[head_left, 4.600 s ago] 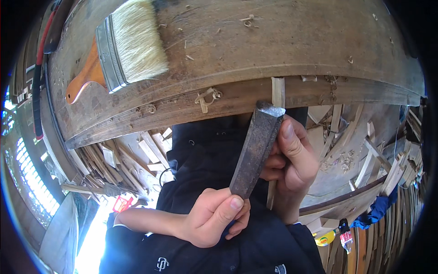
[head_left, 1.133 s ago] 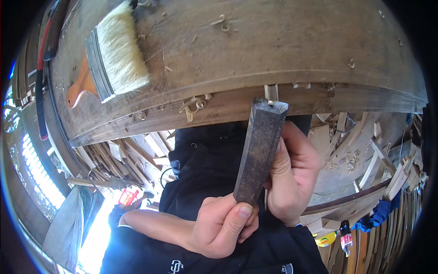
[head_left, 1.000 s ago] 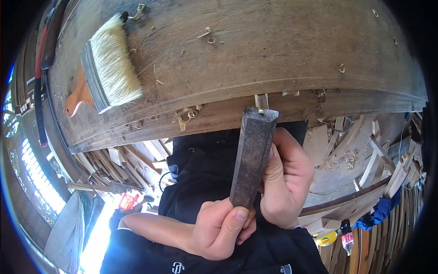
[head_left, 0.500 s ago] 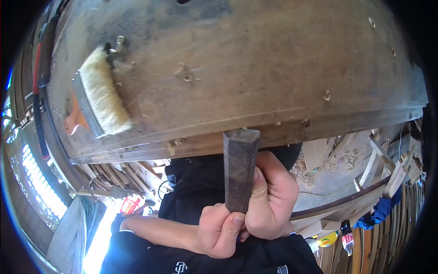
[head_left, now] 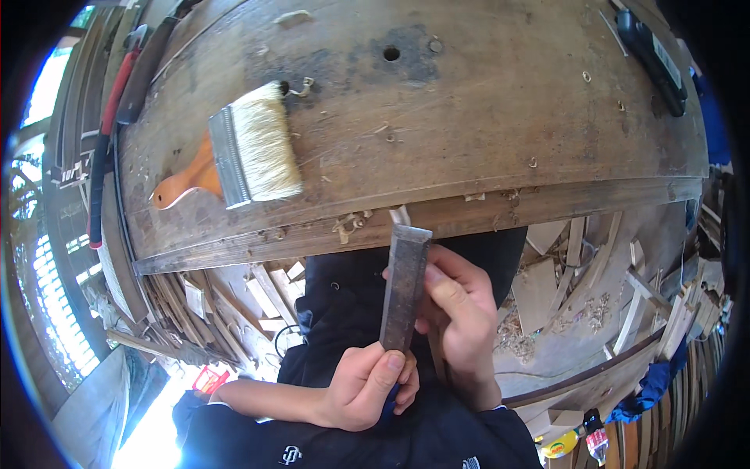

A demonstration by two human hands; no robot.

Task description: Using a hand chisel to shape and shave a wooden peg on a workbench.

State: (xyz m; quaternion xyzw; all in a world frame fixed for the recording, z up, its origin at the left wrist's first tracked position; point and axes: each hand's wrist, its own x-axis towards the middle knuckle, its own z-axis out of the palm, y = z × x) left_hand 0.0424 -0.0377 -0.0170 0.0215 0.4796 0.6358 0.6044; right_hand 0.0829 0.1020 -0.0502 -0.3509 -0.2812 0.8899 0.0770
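Left hand (head_left: 359, 391): closed around the lower end of the dark metal blade (head_left: 406, 281), as it had been half a second earlier.
Right hand (head_left: 465, 309): curled at the blade's right side, its fingers partly hidden behind; what they gripped could not be told. It had touched the left hand before; now the two stood apart.
Blade: upright, slightly tilted, in front of the person's dark clothing. Its top end, which had overlapped the surface (head_left: 469, 117) edge in view, now showed below it.
Pale strip (head_left: 400, 214): its end had come into sight above the blade.
Brush (head_left: 242, 156): lay on the surface to the left, farther right in view than before.
Black device (head_left: 652, 62): newly in view, upper right.
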